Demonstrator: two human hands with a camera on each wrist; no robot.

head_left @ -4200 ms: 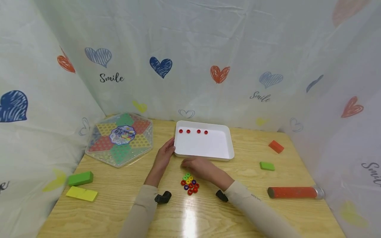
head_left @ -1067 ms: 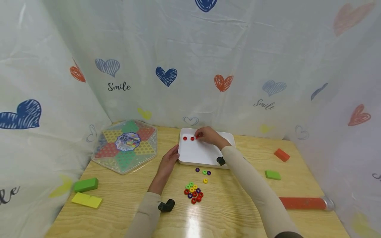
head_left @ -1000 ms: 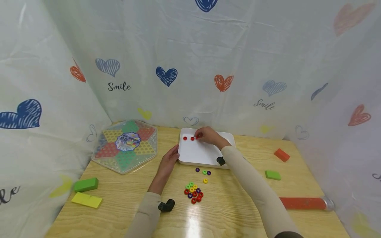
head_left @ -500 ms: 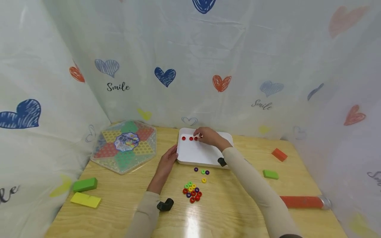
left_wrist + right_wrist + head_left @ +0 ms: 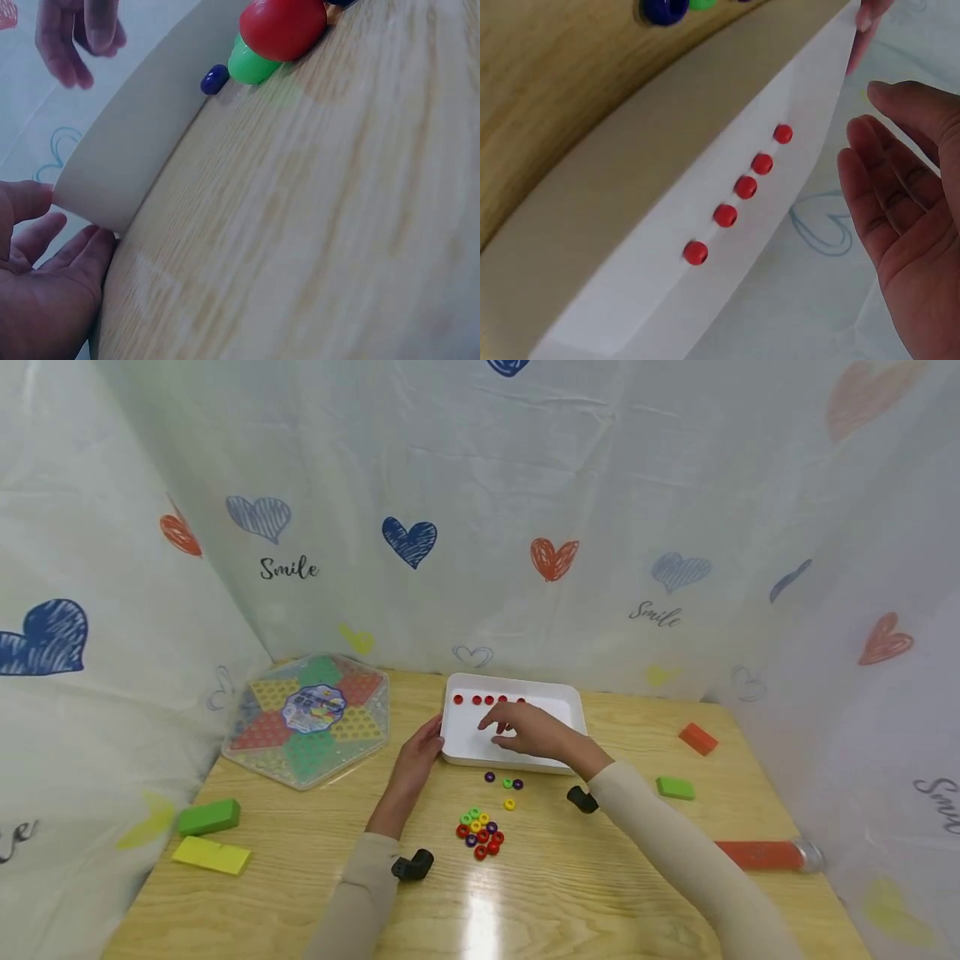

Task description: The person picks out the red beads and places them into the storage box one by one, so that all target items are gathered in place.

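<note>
A white tray (image 5: 517, 764) stands at the back of the table, with several red beads (image 5: 477, 700) in a row along its far side. The right wrist view shows the red beads (image 5: 745, 187) lying apart from each other. My left hand (image 5: 416, 756) holds the tray's left near corner, thumb at the rim and fingers against the wall (image 5: 112, 180). Over the tray hovers my right hand (image 5: 528, 731), fingers apart and holding nothing; it partly covers the row in the head view. A mixed pile of red, yellow, green and purple beads (image 5: 482, 836) lies in front.
Between pile and tray lie a few loose beads, including a yellow bead (image 5: 509, 804). A hexagonal board (image 5: 307, 722) sits back left, above green (image 5: 208, 817) and yellow blocks (image 5: 212, 855). On the right are red (image 5: 698, 739) and green blocks (image 5: 676, 788) and a red cylinder (image 5: 761, 855).
My right hand has let go of a red bead in the row and drawn back toward the near side. The row holds one more bead than at first. My left hand stays at the tray.
</note>
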